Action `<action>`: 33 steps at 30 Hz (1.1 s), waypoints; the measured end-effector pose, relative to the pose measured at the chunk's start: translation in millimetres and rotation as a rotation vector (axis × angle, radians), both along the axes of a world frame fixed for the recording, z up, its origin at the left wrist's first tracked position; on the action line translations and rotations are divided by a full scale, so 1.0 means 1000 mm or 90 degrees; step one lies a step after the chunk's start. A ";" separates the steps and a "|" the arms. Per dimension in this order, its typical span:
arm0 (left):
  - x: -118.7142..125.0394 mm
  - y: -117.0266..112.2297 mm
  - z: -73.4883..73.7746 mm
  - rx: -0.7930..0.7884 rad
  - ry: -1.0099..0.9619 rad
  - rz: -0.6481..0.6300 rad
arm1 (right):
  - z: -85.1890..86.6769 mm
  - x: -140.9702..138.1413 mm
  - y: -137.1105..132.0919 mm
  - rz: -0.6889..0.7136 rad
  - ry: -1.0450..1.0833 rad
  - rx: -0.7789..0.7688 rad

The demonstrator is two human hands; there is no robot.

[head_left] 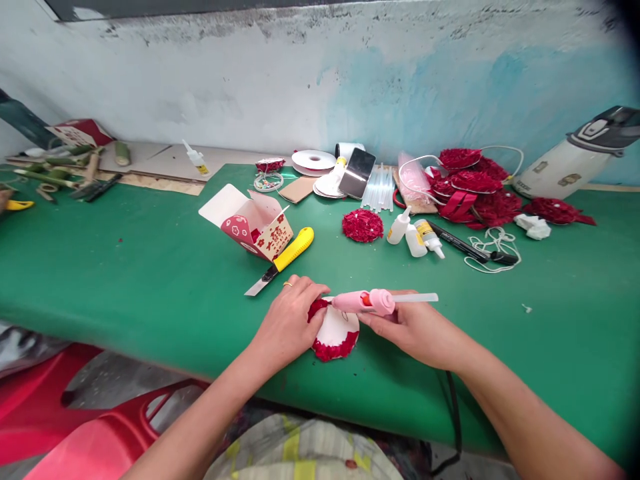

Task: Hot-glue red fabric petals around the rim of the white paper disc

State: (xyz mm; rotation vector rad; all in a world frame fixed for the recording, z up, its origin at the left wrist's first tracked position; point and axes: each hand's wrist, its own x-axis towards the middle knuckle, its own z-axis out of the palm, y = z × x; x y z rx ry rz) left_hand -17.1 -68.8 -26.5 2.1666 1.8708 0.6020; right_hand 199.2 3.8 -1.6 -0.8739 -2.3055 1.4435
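Observation:
My right hand [415,327] grips a pink glue gun [364,302], with a clear glue stick [416,298] jutting from its back end. Its nozzle points left at a white disc [336,327] near the table's front edge. Red crinkled petals [336,349] line the lower and left parts of the disc's rim. My left hand [295,317], a ring on one finger, is closed on the disc's left edge, beside the nozzle. Beyond that hand lies a yellow-handled knife [294,249], its blade toward the left. An opened red-and-white box [260,227] stands behind the knife, with red bits inside.
A finished-looking red disc [363,226] and small glue bottles [416,240] lie ahead. A pile of red pieces [475,187] and a kettle [567,163] stand back right. Several glue sticks [379,189] and a phone [357,173] are near the wall. A cord [454,413] hangs over the front edge.

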 end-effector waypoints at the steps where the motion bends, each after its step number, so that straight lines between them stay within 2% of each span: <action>1: 0.000 0.000 0.000 0.001 0.002 -0.001 | 0.000 0.000 0.000 -0.001 0.000 -0.016; 10: 0.000 -0.001 -0.002 0.009 0.007 -0.001 | 0.003 0.005 0.002 0.007 0.001 -0.069; 15: 0.000 -0.004 0.004 0.005 -0.030 0.004 | 0.008 0.009 0.006 0.029 0.004 -0.114; 19: -0.005 -0.006 0.012 0.012 -0.178 0.041 | 0.007 0.011 0.009 -0.019 -0.004 -0.101; 22: -0.009 -0.006 0.014 0.026 -0.332 0.140 | 0.008 0.010 0.012 -0.070 -0.023 -0.101; 25: -0.013 -0.004 0.009 0.037 -0.449 0.248 | 0.013 0.011 0.015 -0.102 -0.044 -0.158; 29: -0.017 0.001 -0.005 0.051 -0.551 0.309 | 0.022 0.022 0.021 -0.062 -0.003 -0.253; 33: -0.019 0.005 -0.012 0.045 -0.575 0.311 | 0.022 0.035 0.028 -0.020 0.158 -0.288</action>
